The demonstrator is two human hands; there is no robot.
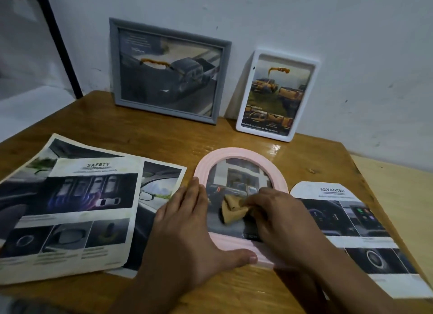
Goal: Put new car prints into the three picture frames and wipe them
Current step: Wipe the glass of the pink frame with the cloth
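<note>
Step in hand: wiping the pink frame [241,155], flat at table centre. Left hand [187,222] lies open, palm down, bracing its left edge. Right hand [274,217] pinches a tan cloth [230,210] on the glass. Next: wipe upward; loose prints [70,205] crowd both sides.

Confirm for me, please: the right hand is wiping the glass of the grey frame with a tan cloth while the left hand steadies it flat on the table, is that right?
Not quite. The head view shows the right hand wiping the pink arched frame with the tan cloth, while the left hand steadies it flat on the table. The grey frame leans against the wall, untouched.
</note>
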